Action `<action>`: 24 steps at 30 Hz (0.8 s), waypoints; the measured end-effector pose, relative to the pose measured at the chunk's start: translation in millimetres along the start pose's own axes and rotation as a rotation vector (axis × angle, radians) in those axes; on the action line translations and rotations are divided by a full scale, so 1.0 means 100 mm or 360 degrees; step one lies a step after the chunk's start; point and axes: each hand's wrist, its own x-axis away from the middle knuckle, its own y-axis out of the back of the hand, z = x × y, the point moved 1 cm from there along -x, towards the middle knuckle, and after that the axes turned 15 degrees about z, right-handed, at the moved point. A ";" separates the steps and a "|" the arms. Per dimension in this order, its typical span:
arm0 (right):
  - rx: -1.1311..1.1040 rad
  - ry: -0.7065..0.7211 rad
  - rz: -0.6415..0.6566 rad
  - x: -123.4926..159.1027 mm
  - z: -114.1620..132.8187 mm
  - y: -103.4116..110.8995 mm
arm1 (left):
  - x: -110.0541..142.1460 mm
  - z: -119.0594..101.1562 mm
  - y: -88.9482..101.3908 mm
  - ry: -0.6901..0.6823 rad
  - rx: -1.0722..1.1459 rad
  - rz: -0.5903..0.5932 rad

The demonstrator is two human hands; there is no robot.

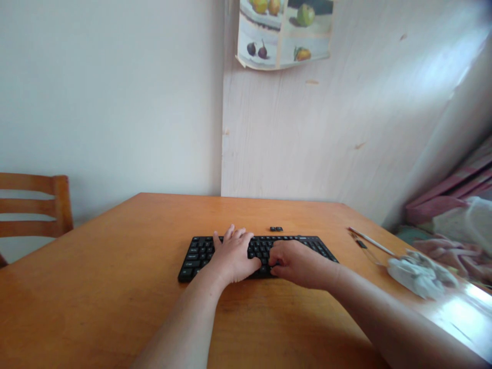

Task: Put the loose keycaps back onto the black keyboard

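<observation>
A black keyboard lies flat on the wooden table. My left hand rests on its left-middle part, fingers spread and thumb stretched to the right. On the middle-right keys is my right hand, with its fingers curled in and pressed together. Whatever those fingers might hold is hidden behind them. Just behind the keyboard's back edge sit two small black keycaps, side by side. Both hands cover part of the keys.
On the table's right lie a thin pale stick, a thin wire-like tool with a dark piece, and a crumpled whitish cloth or bag. A wooden chair stands left of the table. Behind is a wall with a fruit poster.
</observation>
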 end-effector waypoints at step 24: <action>0.0307 -0.0087 0.0156 0.21 0.21 0.02 | 0.08 -0.19 0.02 -0.0034 -0.0051 -0.0040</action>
